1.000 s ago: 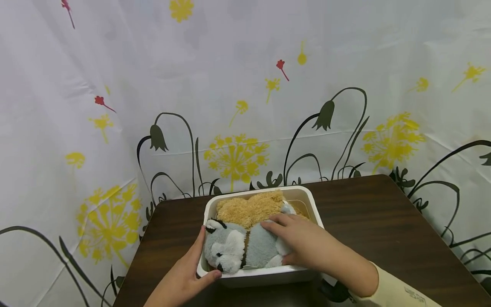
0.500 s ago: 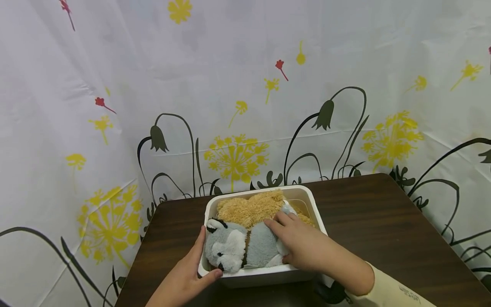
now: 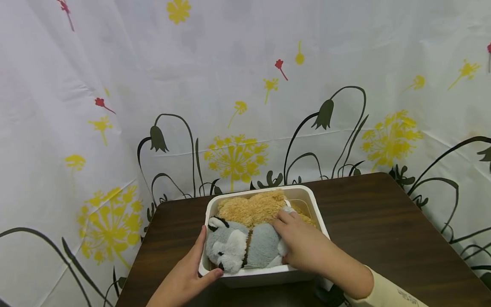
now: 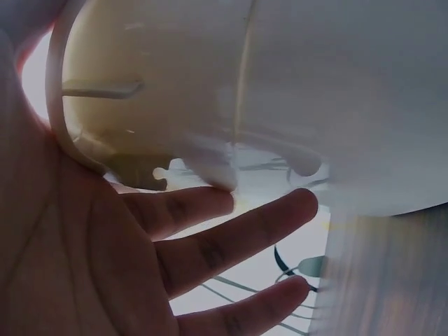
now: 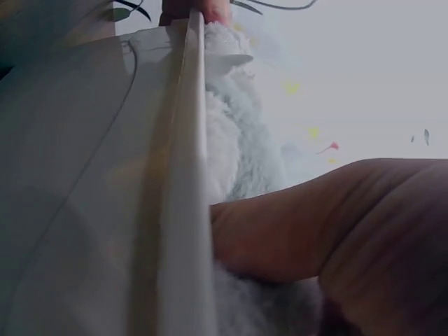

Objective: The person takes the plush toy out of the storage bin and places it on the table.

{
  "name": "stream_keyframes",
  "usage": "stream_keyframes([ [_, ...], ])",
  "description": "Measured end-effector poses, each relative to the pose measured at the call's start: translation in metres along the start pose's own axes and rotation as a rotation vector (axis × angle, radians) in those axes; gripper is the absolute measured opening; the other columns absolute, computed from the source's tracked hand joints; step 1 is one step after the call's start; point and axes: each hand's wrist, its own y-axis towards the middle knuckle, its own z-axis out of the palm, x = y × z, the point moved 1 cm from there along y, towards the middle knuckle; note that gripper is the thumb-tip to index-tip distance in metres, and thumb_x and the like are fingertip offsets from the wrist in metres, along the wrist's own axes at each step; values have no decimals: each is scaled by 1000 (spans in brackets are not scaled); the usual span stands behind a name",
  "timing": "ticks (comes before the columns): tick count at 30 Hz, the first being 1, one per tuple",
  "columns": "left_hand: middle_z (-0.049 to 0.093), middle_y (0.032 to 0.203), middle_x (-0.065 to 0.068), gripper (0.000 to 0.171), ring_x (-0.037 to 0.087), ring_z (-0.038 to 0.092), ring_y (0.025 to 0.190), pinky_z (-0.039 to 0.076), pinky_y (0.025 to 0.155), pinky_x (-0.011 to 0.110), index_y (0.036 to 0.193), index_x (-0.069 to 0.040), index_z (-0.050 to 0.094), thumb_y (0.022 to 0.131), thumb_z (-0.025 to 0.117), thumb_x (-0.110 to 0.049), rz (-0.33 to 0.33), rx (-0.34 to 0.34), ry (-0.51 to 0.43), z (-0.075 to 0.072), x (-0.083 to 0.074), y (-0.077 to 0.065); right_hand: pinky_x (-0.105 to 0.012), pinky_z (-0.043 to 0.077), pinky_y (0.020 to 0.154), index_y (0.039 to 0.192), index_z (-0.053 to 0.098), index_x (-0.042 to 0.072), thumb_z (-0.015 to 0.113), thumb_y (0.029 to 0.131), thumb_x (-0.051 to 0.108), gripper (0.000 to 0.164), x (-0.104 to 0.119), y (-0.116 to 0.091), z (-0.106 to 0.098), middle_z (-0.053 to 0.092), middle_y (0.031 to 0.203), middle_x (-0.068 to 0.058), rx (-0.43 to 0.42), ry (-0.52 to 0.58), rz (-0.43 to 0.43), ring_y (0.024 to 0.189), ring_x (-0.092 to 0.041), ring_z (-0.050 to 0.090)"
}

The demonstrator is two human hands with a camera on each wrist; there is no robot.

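Note:
A grey and white plush husky (image 3: 262,245) lies on its side in a white plastic bin (image 3: 264,271), its head at the left. Behind it in the bin is a tan, curly plush (image 3: 251,207), partly covered. My left hand (image 3: 184,273) rests on the bin's near left corner, thumb at the front rim. In the left wrist view its fingers (image 4: 238,238) spread fairly straight under the bin's wall (image 4: 364,91). My right hand (image 3: 303,243) grips the husky's hind part, fingertips bent over it. The right wrist view shows the thumb (image 5: 273,234) inside the rim, against the fur (image 5: 245,140).
The bin stands near the middle of a dark wooden table (image 3: 368,213). A white curtain (image 3: 230,64) with printed flowers hangs right behind the table's far edge. Something black (image 3: 330,294) sits under my right wrist.
My right hand's fingertips have drawn slightly right along the husky and bent more. The bin, the husky and my left hand look nearly unmoved.

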Motion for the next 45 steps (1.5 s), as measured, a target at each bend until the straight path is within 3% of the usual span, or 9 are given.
stream_keyframes([
  [5,21,169,5,113,18,37,146,44,111,49,165,-22,-1,87,71,-62,49,-35,27,-3,-1,-1,-39,51,87,117,61,19,94,60,18,66,-2,-5,3,57,114,6,-60,34,13,103,-19,54],
  [9,20,169,5,116,18,37,146,44,111,45,165,-23,-2,85,73,-62,32,-7,-9,-5,-2,0,-37,49,86,110,57,23,93,59,18,63,-3,-8,4,58,107,9,-103,36,13,97,-16,54],
  [17,10,170,1,117,18,35,148,41,114,47,162,-34,-11,85,72,-63,-92,114,-114,-3,-5,2,-31,49,85,114,61,26,88,55,12,66,-7,-19,4,54,107,17,-213,79,44,99,-7,51],
  [25,3,171,1,114,27,26,154,32,117,57,160,-39,-15,87,69,-64,-127,147,-138,-1,-5,5,-28,51,85,116,60,33,93,58,14,70,-15,-32,-18,52,110,22,-330,210,47,101,-1,51],
  [32,-1,172,5,110,35,23,154,31,116,60,161,-36,-14,91,67,-60,-129,152,-174,-1,-3,4,-35,53,85,130,54,44,93,68,15,78,-26,-41,-43,56,126,20,-315,407,148,110,-5,53],
  [39,1,172,6,110,31,30,151,37,115,56,162,-34,-13,91,70,-55,-110,138,-192,1,-3,3,-34,56,75,138,49,37,88,80,23,71,-50,-49,-66,59,124,-1,-385,606,276,104,-21,62],
  [45,6,171,6,110,29,37,147,44,109,52,162,-37,-12,91,70,-54,-109,131,-197,-1,-4,3,-28,56,76,146,42,22,82,86,13,72,-82,-56,-78,54,128,-2,-517,697,303,106,-13,60],
])
